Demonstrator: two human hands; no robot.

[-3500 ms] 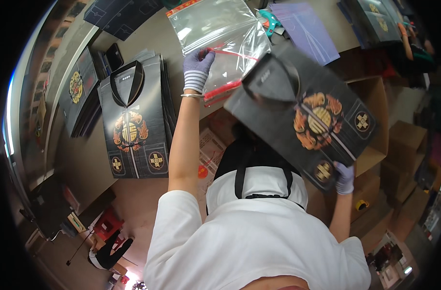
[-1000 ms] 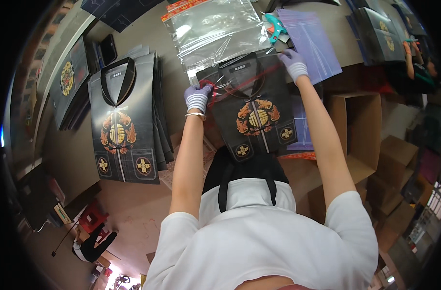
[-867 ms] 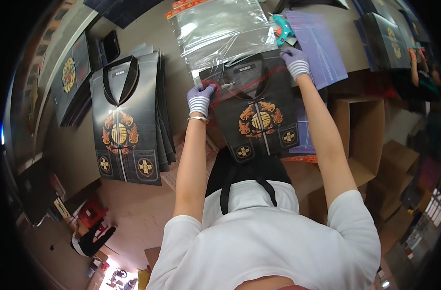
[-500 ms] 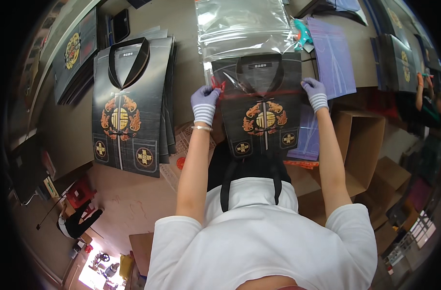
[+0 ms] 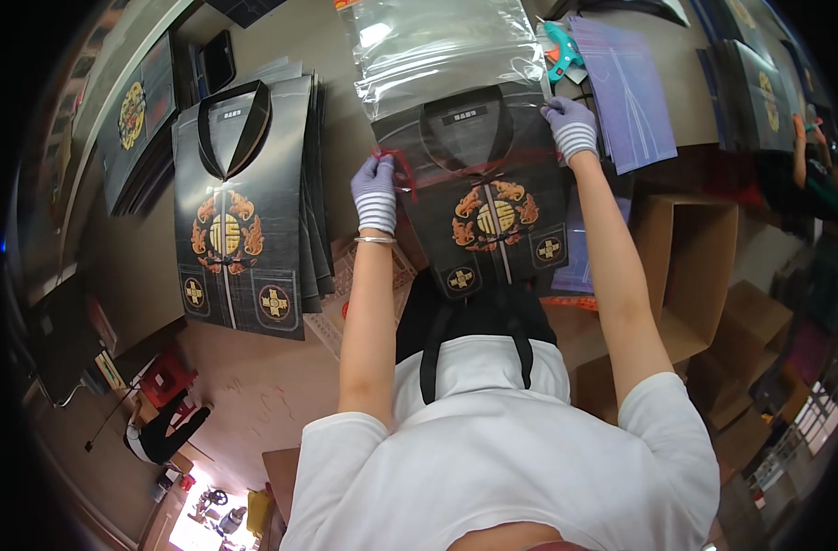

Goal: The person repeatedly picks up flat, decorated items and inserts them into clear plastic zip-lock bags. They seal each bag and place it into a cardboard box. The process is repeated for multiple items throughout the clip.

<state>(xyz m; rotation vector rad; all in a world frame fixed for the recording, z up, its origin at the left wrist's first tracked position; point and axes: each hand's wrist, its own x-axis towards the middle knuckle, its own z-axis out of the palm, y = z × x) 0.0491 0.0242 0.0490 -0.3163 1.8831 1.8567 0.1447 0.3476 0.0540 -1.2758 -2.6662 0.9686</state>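
Note:
A black garment-shaped card piece with a dark collar and a gold-and-orange round emblem lies before me, tilted slightly. Its upper part is inside a clear plastic bag with a red band across its near end. My left hand, in a purple glove with a striped cuff, pinches the bag by its red left edge. At the right edge, higher up, my gloved right hand has its fingers closed on the bag. The fingertips of both hands are partly hidden.
Left of me is a stack of similar black pieces, with a phone beyond. A teal glue gun and purple sheets lie at the far right. A cardboard box stands below; another person's hands show at the right rim.
My right hand has moved up and to the left along with the bag's edge, and my left hand slightly left. The bag and the black piece have tilted.

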